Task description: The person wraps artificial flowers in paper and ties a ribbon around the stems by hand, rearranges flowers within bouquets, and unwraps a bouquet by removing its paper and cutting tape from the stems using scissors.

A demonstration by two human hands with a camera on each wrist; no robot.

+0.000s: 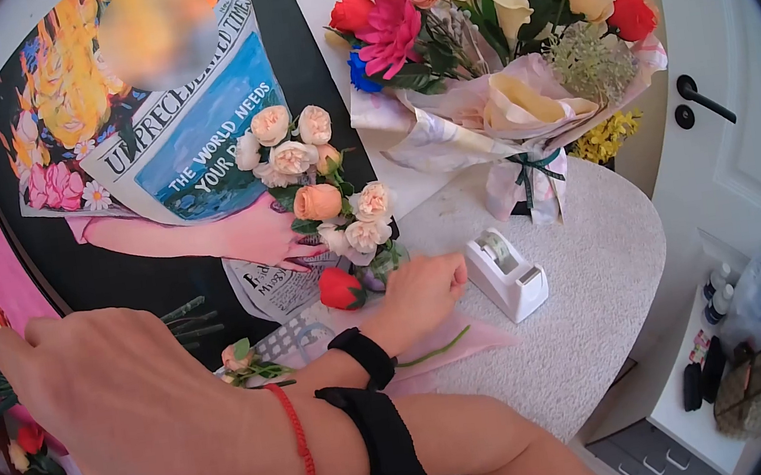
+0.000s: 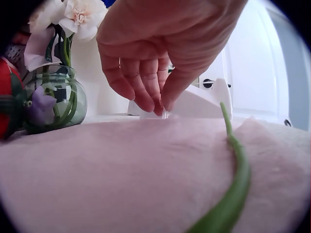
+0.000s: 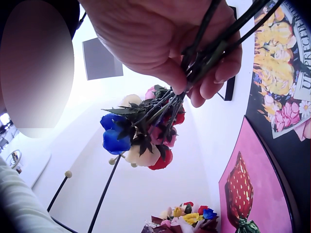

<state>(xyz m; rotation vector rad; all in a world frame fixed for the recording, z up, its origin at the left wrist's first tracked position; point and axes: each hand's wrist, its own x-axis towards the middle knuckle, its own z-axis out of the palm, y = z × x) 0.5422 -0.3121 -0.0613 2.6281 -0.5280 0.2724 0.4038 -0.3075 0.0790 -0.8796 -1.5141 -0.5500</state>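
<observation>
My arms cross, the right over the left. My right hand (image 1: 104, 399) grips a bunch of artificial flowers by its dark green stems (image 3: 209, 53); in the right wrist view blue, red, cream and pink blooms (image 3: 146, 131) show beyond the fingers. At the white tape dispenser (image 1: 508, 273) is my left hand (image 1: 427, 299). In the left wrist view its thumb and fingertips pinch a small clear bit of tape (image 2: 165, 114) close by the dispenser. Below the left hand, pink wrapping paper (image 2: 121, 165) lies on the table, with a single green stem (image 2: 233, 179) over it.
A wrapped bouquet (image 1: 517, 104) stands at the back of the white table (image 1: 595, 257). Close to my left hand are a red rose (image 1: 341, 289) and a small glass vase (image 2: 73, 104) of pale flowers. Framed pictures (image 1: 46, 253) lean at left. The door (image 1: 737, 27) is right.
</observation>
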